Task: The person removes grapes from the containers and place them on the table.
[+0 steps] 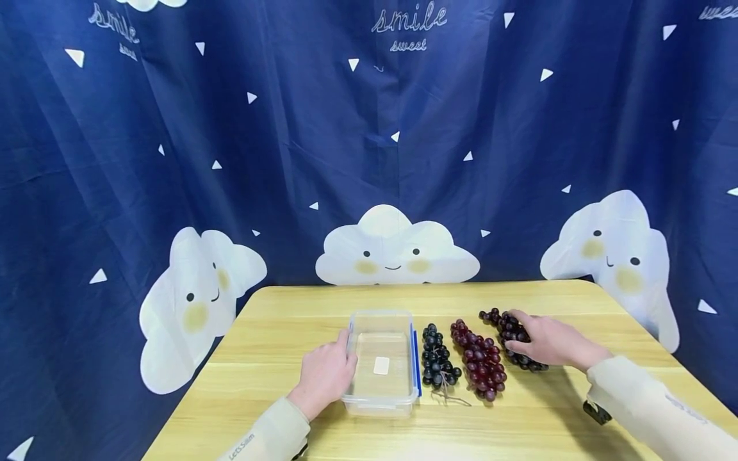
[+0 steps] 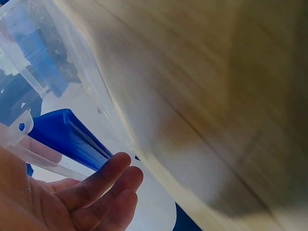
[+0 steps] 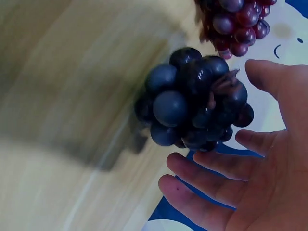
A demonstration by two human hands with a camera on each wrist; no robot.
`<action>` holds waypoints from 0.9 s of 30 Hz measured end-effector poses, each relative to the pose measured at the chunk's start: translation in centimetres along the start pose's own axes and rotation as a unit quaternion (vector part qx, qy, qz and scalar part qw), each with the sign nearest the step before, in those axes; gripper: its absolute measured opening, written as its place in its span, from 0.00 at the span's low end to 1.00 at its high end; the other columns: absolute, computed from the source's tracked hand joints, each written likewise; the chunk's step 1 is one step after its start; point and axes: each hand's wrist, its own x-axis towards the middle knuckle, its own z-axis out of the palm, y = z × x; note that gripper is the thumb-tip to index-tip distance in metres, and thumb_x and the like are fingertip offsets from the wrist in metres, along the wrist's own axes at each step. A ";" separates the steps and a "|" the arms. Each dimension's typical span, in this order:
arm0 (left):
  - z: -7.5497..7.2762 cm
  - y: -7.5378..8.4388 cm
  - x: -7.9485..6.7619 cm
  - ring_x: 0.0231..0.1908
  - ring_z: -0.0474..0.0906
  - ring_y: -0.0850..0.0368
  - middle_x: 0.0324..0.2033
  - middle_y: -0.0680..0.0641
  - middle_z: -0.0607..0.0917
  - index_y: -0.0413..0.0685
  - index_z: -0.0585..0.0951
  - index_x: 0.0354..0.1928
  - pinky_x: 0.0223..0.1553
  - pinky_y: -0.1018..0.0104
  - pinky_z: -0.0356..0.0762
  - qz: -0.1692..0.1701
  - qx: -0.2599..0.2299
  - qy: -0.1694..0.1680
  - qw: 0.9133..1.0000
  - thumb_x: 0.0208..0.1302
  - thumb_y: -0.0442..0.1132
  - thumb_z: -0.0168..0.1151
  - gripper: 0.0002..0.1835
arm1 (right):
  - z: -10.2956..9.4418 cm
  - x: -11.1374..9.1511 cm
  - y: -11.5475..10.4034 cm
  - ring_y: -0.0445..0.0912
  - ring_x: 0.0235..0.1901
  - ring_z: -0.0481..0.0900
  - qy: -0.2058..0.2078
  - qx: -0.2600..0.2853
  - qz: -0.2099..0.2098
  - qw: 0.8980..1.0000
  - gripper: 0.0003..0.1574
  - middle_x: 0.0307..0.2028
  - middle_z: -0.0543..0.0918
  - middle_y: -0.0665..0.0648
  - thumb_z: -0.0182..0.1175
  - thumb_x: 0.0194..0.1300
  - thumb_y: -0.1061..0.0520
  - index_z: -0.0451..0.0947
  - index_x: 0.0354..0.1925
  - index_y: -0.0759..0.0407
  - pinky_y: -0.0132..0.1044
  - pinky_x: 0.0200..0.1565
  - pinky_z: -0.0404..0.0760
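Step in hand, as judged: grasping fruit. Right hand [image 1: 544, 342], fingers spread, lies over the darkest grape bunch [image 1: 515, 339] on the worktop [image 1: 277, 320]; not yet closed. Left hand [image 1: 325, 374], relaxed, steadies the clear container [image 1: 383, 365]. Next: curl fingers, lift

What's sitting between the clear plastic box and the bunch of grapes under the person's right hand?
Two more grape bunches: a blackish bunch beside the box, then a red bunch. The head view shows it.
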 end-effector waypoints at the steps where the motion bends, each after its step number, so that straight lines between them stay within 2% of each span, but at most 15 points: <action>1: 0.0 0.0 0.0 0.18 0.69 0.57 0.19 0.52 0.75 0.46 0.71 0.64 0.16 0.61 0.63 -0.001 0.000 0.000 1.000 0.69 0.47 0.54 0.25 | 0.1 -0.1 -0.1 0.70 0.49 0.82 -0.001 0.001 0.001 1.000 0.53 0.54 0.79 0.78 0.64 0.65 0.36 0.59 0.72 0.68 0.67 0.52 0.76; 8: 0.1 0.0 0.0 0.18 0.70 0.57 0.18 0.52 0.75 0.46 0.72 0.63 0.16 0.60 0.63 0.000 0.002 0.008 1.000 0.68 0.46 0.54 0.24 | 0.9 -0.5 -0.4 0.76 0.52 0.76 -0.031 0.026 0.031 0.999 0.66 0.62 0.65 0.86 0.73 0.56 0.41 0.48 0.76 0.69 0.70 0.54 0.73; 12: 0.1 0.0 0.0 0.18 0.70 0.57 0.18 0.52 0.75 0.46 0.72 0.63 0.16 0.60 0.63 0.001 0.002 0.007 1.000 0.68 0.46 0.54 0.24 | 1.4 -0.7 -0.7 0.76 0.50 0.77 -0.026 0.036 0.039 0.998 0.70 0.63 0.61 0.89 0.75 0.52 0.46 0.44 0.76 0.69 0.70 0.53 0.74; 18: 0.0 0.0 0.0 0.19 0.71 0.56 0.18 0.52 0.76 0.46 0.72 0.63 0.17 0.60 0.64 0.002 0.001 0.009 1.000 0.68 0.46 0.54 0.24 | 2.1 -0.8 -0.8 0.72 0.44 0.80 -0.009 0.042 0.039 0.998 0.75 0.59 0.62 0.90 0.79 0.46 0.49 0.43 0.77 0.68 0.66 0.48 0.79; 23: 0.0 0.0 0.0 0.19 0.71 0.57 0.18 0.52 0.75 0.45 0.72 0.64 0.17 0.60 0.64 0.002 0.003 0.009 1.000 0.68 0.46 0.54 0.25 | 2.5 -0.8 -0.8 0.70 0.43 0.81 -0.006 0.043 0.047 0.998 0.71 0.56 0.66 0.89 0.77 0.50 0.51 0.43 0.77 0.67 0.66 0.48 0.79; 25: 0.0 0.0 0.0 0.18 0.71 0.57 0.18 0.52 0.75 0.45 0.72 0.64 0.17 0.60 0.64 0.001 0.003 0.007 1.000 0.68 0.47 0.54 0.25 | 2.4 -0.8 -0.8 0.67 0.42 0.82 -0.008 0.048 0.051 0.998 0.69 0.52 0.73 0.85 0.75 0.53 0.52 0.42 0.78 0.67 0.66 0.48 0.79; 27: 0.0 0.1 -0.1 0.18 0.70 0.57 0.18 0.52 0.75 0.45 0.72 0.65 0.17 0.61 0.64 -0.001 0.001 0.004 1.000 0.68 0.47 0.54 0.26 | 2.4 -0.8 -0.9 0.61 0.36 0.83 -0.020 0.062 0.062 0.996 0.67 0.41 0.80 0.76 0.73 0.56 0.53 0.40 0.78 0.66 0.62 0.47 0.80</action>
